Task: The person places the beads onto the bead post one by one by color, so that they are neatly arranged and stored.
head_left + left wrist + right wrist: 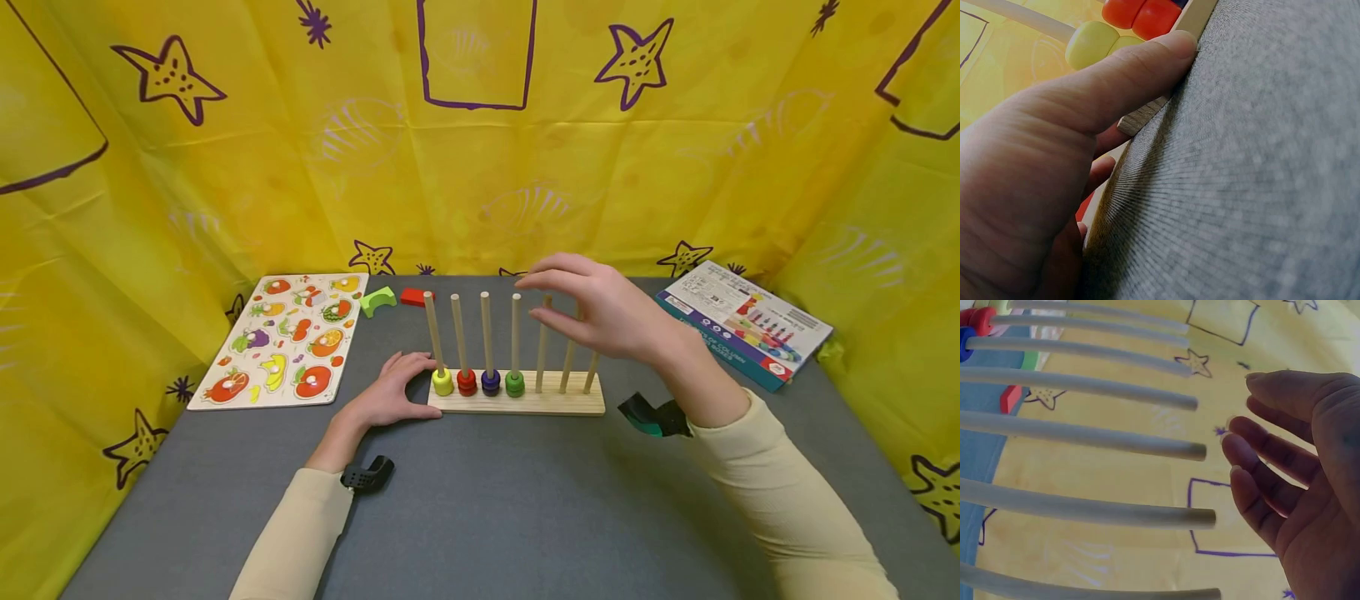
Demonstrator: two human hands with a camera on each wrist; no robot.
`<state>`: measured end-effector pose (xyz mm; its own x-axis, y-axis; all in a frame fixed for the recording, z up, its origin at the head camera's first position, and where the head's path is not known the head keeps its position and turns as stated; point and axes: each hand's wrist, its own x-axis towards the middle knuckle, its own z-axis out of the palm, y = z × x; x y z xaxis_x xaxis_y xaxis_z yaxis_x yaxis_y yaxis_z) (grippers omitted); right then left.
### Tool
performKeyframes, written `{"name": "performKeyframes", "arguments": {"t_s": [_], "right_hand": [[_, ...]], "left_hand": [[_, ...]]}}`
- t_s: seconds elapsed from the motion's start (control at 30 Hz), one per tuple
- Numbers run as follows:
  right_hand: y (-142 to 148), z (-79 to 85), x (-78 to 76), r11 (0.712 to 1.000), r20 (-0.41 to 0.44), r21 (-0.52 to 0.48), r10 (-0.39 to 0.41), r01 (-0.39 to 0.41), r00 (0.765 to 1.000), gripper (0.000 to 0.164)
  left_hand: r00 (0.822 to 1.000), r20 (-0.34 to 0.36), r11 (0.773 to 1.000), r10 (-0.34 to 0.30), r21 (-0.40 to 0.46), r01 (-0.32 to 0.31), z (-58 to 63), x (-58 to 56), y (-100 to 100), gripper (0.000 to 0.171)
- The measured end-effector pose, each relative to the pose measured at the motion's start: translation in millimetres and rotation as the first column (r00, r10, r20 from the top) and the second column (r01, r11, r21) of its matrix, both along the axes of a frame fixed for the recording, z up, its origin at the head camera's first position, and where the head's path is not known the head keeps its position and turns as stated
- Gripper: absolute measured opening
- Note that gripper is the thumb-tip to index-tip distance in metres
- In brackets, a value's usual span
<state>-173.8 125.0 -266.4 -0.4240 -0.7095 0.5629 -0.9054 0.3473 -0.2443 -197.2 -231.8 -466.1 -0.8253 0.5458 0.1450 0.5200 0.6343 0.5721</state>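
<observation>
A wooden peg stand [555,404] with several upright pegs sits on the grey table. Its four leftmost pegs carry yellow beads [442,382], red beads [467,382], dark blue beads [491,382] and green beads [514,384] at the bottom; the pegs to the right are bare. My left hand [393,392] holds the stand's left end, thumb [1141,72] along the front edge and fingers behind, partly hidden. Above the right-hand pegs hovers my right hand [600,304], fingers gently bent and apart from the thumb, nothing between them. In the right wrist view, the fingertips are beside the peg tops.
A fruit puzzle board [281,342] lies at the left. Behind the stand are a green arch block [377,300] and a red block [416,297]. At the right lies a printed toy box [742,321]. A yellow patterned curtain [480,167] surrounds the table.
</observation>
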Motion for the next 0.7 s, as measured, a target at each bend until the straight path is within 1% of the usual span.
{"name": "performKeyframes", "arguments": {"t_s": [0.13, 0.23, 0.33, 0.4, 0.5, 0.63, 0.7], "right_hand": [[7.9, -7.1, 11.4, 1.000, -0.003, -0.022, 0.014, -0.014, 1.000, 0.039], [15.5, -16.6, 18.5, 0.999, 0.001, -0.031, 0.029, -0.029, 1.000, 0.042], [24.8, -28.7, 23.5, 0.997, 0.017, -0.046, 0.056, -0.055, 0.998, 0.034], [30.9, -37.9, 26.5, 0.996, 0.031, -0.060, 0.066, -0.064, 0.997, 0.033], [39.3, -51.4, 30.9, 0.996, 0.037, -0.066, 0.060, -0.058, 0.997, 0.042], [52.1, -67.7, 36.1, 0.997, 0.043, -0.063, 0.044, -0.042, 0.998, 0.040], [61.4, -75.1, 37.8, 0.998, 0.057, -0.064, 0.023, -0.019, 0.998, 0.041]], "left_hand": [[1.000, 0.003, 1.000, 0.001, 0.002, -0.001, 0.6, 0.4, 0.4, 0.074], [1.000, 0.002, 1.000, 0.002, 0.002, -0.002, 0.8, 0.6, 1.2, 0.074], [1.000, -0.004, 1.000, 0.004, -0.004, -0.004, -0.4, 0.4, 0.7, 0.074], [1.000, -0.002, 1.000, 0.003, -0.004, -0.003, -0.3, 0.6, 0.5, 0.075], [1.000, 0.001, 1.000, 0.005, -0.002, -0.005, -0.3, 0.6, -0.3, 0.075], [1.000, -0.001, 1.000, 0.007, -0.012, -0.007, -1.0, -0.5, -0.9, 0.075], [1.000, -0.006, 1.000, 0.003, -0.017, -0.003, -1.9, -1.2, -0.9, 0.075]]}}
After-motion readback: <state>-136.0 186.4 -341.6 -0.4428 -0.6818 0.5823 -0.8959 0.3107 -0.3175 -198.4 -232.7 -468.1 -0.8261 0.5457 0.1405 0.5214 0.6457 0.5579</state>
